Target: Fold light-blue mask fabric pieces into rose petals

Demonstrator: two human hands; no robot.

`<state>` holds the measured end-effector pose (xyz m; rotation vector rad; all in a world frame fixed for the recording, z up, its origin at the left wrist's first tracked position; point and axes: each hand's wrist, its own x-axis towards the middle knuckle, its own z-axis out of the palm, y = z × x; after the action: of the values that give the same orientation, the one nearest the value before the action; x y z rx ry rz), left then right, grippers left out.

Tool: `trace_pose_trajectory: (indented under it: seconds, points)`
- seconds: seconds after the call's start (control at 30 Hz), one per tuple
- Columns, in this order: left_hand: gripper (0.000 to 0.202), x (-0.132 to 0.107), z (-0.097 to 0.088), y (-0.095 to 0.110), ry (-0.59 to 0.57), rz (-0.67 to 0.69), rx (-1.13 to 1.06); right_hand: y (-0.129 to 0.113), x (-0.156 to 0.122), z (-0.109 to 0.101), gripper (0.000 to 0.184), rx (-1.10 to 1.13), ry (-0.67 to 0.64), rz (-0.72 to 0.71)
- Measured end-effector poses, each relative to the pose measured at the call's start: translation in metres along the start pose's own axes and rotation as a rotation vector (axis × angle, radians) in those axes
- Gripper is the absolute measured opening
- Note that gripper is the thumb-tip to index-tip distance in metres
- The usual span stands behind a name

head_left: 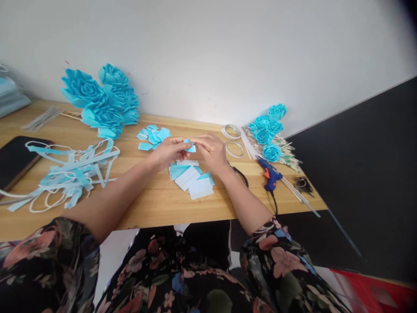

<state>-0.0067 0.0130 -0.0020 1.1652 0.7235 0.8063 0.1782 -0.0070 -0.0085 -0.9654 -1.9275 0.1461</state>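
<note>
A small blue-and-white piece of mask fabric is pinched between both hands over the middle of the table. My left hand is closed, its thumb and forefinger on the left side of the piece. Fingers of my right hand press together at its right side and upper edge; their tips are partly hidden. Right below lie cut fabric rectangles, blue and white, overlapping loosely. Behind my left hand is a heap of trimmed blue petal pieces.
Large blue fabric roses stand at the back left, smaller roses on sticks at the right. Tape rolls and a blue glue gun lie right. Cut mask straps and a phone are left.
</note>
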Motion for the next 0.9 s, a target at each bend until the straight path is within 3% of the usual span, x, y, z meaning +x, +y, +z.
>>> trace_pose_trajectory:
  seconds: [0.1, 0.27, 0.33, 0.47, 0.6, 0.9]
  points:
    - [0.017, 0.000, -0.001, -0.001, 0.029, 0.014, 0.011, -0.002, -0.001, 0.002, 0.021, 0.094, -0.010, 0.076]
    - [0.019, 0.000, 0.000, -0.001, 0.074, 0.042, 0.104, -0.003, -0.001, 0.002, 0.029, 0.460, -0.058, 0.447]
    - [0.021, 0.000, 0.000, 0.000, 0.084, 0.061, 0.148, -0.004, 0.000, 0.002, 0.032, 0.536, -0.085, 0.530]
    - [0.022, 0.000, 0.002, 0.001, 0.101, 0.107, 0.237, -0.010, 0.003, 0.000, 0.036, 0.540, -0.120, 0.563]
    - [0.025, 0.000, 0.002, -0.001, 0.103, 0.136, 0.320, -0.015, 0.004, -0.002, 0.028, 0.517, -0.135, 0.566]
    - [0.026, -0.001, 0.002, 0.000, 0.118, 0.124, 0.364, -0.011, 0.004, 0.000, 0.022, 0.472, -0.122, 0.559]
